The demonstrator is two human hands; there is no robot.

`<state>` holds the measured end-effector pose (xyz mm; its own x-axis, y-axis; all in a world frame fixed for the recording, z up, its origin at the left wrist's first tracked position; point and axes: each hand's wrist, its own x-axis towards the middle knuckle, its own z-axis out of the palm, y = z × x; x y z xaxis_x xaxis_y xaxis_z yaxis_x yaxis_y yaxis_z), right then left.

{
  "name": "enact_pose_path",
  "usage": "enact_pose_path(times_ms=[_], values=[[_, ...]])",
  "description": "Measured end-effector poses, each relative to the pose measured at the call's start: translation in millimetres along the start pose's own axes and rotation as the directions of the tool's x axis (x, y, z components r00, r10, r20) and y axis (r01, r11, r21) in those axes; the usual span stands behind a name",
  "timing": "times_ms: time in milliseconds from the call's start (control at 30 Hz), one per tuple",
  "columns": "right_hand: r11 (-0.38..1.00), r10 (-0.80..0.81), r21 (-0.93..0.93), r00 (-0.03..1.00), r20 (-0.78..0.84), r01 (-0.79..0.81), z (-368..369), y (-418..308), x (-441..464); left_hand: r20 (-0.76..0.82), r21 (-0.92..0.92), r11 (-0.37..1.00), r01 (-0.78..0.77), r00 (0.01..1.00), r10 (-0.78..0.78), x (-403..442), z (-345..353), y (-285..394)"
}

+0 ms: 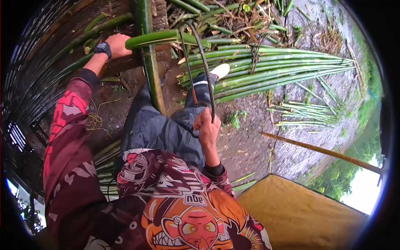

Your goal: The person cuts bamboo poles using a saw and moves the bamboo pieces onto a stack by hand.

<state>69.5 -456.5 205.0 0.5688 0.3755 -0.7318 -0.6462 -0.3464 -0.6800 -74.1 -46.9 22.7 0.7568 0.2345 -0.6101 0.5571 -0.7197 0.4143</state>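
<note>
My left hand (118, 45), with a dark watch at the wrist, is closed around the end of a green bamboo pole (155, 39). That pole lies across a thicker bamboo pole (151, 75) and a wooden post or beam (160, 18). In my right hand (207, 126) is the grip of a bow saw (204, 60), which has a dark curved frame. Its thin blade (187, 64) meets the held bamboo to the right of the thick pole. The hand's fingers wrap the saw's lower end, partly hiding it.
A long bundle of bamboo poles (283, 68) lies on the muddy ground, with shorter cut lengths (306, 113) beyond it. Bamboo scraps (237, 21) are heaped at the top. A slanting pole (321, 149) and a tan tarp (291, 204) are at lower right.
</note>
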Motion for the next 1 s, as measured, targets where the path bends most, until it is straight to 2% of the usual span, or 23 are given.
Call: enact_pose_path(times_ms=[33,67,133,333,367,433,467,500,533,600,667,733,800,867,933,967,1000], values=[[0.995,0.011,0.094,0.998,0.056,-0.016,-7.6,1.3,-0.3,-0.008,-0.002,1.000,-0.010,1.000,0.010,1.0,0.4,0.3],[0.994,0.024,0.105,0.998,0.051,-0.030,-11.4,3.2,-1.0,0.009,0.004,1.000,-0.010,1.000,0.010,3.9,1.2,1.2],[0.999,0.026,0.032,0.998,0.053,-0.027,-12.0,2.1,-2.3,0.029,-0.017,1.000,0.000,1.000,0.001,1.9,-2.0,-0.3],[0.994,0.090,0.053,0.995,0.048,-0.092,-8.8,-6.7,-0.2,0.053,0.012,0.999,0.049,0.997,-0.049,2.4,5.3,-2.7],[0.982,0.105,0.152,0.992,0.064,-0.114,-9.6,-7.3,-0.5,0.043,-0.023,0.999,0.033,0.999,-0.032,0.7,6.5,-1.4],[0.972,0.219,0.095,0.975,-0.023,-0.216,11.0,-7.3,23.2,0.008,-0.041,0.999,0.026,1.000,-0.026,8.9,-3.2,-12.2],[0.933,0.074,-0.341,0.989,-0.125,-0.113,35.7,4.8,65.3,-0.056,-0.004,1.000,-0.009,0.998,0.009,10.0,-2.1,-21.0],[0.911,-0.112,-0.404,0.992,-0.053,0.082,53.7,1.5,98.1,-0.085,0.000,0.999,-0.052,0.995,0.052,2.6,16.2,-14.0],[0.967,-0.114,-0.227,0.993,0.030,0.117,66.0,5.4,120.0,-0.009,-0.024,1.000,0.018,1.000,-0.018,5.9,9.1,-6.2],[0.991,0.090,-0.096,0.996,-0.010,-0.090,66.0,-5.7,109.1,0.004,0.007,1.000,-0.026,1.000,0.026,8.5,12.2,-19.3],[0.995,0.088,-0.040,0.995,-0.051,-0.090,46.2,-22.1,74.8,0.014,-0.023,1.000,0.017,1.000,-0.016,4.9,8.4,-6.6],[0.997,-0.020,0.075,0.997,-0.081,0.026,24.1,-28.6,35.9,-0.058,-0.021,0.997,-0.073,0.996,0.072,2.6,7.3,-10.1],[0.991,-0.109,0.074,0.992,-0.064,0.114,-3.6,-34.7,13.5,-0.075,0.029,0.999,-0.034,0.997,0.036,3.4,11.5,-8.0],[0.903,-0.368,-0.224,0.929,0.035,0.366,-18.9,-37.0,13.0,-0.143,0.036,0.999,-0.033,0.989,0.038,-4.8,13.1,-0.7],[0.812,-0.323,-0.453,0.930,0.175,0.368,-26.2,-48.2,29.8,-0.288,0.072,0.995,0.072,0.956,-0.048,-22.8,16.4,27.7],[0.806,-0.345,-0.414,0.904,0.251,0.423,-8.7,-61.5,42.9,-0.506,0.054,0.998,0.040,0.863,-0.007,-31.0,33.6,35.4],[0.583,-0.412,-0.554,0.804,0.428,0.594,15.1,-76.2,54.6,-0.592,0.019,0.999,0.030,0.806,-0.013,-39.6,43.1,43.1]])
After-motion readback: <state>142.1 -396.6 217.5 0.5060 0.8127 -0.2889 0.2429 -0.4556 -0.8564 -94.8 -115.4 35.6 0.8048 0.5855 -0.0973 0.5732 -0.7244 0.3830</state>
